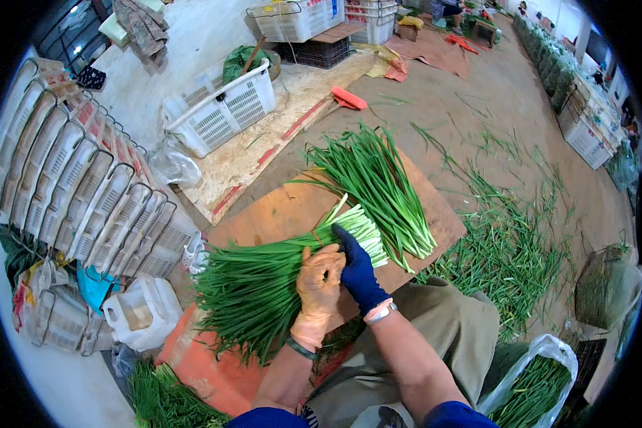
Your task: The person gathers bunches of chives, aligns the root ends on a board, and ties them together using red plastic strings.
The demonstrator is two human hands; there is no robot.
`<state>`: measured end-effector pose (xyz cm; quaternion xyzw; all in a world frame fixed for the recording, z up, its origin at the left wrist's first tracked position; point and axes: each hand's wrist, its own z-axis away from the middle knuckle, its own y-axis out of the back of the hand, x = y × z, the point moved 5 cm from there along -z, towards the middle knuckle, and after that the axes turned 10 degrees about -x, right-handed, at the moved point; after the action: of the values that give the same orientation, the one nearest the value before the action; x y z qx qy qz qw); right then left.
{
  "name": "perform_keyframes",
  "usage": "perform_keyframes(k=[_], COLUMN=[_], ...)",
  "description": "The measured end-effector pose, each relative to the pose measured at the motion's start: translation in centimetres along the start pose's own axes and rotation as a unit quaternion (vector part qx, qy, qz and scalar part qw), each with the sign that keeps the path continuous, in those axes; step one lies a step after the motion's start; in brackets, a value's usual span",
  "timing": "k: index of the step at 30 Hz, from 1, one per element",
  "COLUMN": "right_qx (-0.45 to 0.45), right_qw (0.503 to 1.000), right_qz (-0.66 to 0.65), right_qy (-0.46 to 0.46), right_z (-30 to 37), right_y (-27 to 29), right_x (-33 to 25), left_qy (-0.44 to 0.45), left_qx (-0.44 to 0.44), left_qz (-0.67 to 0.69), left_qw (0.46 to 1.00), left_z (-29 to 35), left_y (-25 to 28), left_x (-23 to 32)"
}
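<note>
A thick bundle of garlic chives lies across a brown board, its green leaves to the left and its pale cut ends to the right. A red band goes round it near the pale stems. My left hand, in a tan-orange glove, is closed with curled fingers at the bundle's near side, by the band. Beside it my right hand, in a dark blue glove, grips the pale stems, its thumb on top. Behind them on the board rests a loose pile of garlic chives, no band visible on it.
Leaf scraps litter the floor to the right. A clear bag of greens stands at lower right. Stacked white crates, a white jug and more greens are on the left. Beyond the board sits a white crate.
</note>
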<state>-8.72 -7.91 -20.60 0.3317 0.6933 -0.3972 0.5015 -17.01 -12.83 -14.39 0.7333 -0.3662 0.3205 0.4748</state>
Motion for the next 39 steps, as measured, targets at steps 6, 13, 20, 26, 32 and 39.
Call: perform_keyframes(k=[6, 13, 20, 26, 32, 39], right_qx=[-0.011, 0.021, -0.128, -0.248, -0.219, -0.295], right_qw=[0.982, 0.973, 0.938, 0.832, 0.566, 0.532], right_qz=[-0.104, -0.148, 0.309, 0.494, 0.775, 0.776], right_qy=[-0.154, -0.174, -0.089, 0.044, 0.175, 0.166], right_z=[1.2, 1.0, 6.2, -1.2, -9.9, -9.9], right_y=[-0.6, -0.5, 0.0, -0.3, 0.7, 3.7], right_x=[-0.5, 0.2, -2.0, -8.7, -4.4, -7.1], left_qy=[-0.010, 0.074, 0.101, 0.095, 0.089, 0.079], left_qx=[-0.021, -0.282, -0.255, -0.218, -0.231, -0.214], left_qz=[-0.134, -0.398, -0.433, -0.492, -0.490, -0.504], left_qw=[0.991, 0.870, 0.859, 0.837, 0.836, 0.833], left_z=[-0.2, -1.1, -0.7, 0.6, 0.3, 1.3], left_y=[2.8, 1.2, -0.1, -0.7, -1.1, -0.8], left_x=[-0.5, -1.2, -3.9, -4.5, -3.0, -4.3])
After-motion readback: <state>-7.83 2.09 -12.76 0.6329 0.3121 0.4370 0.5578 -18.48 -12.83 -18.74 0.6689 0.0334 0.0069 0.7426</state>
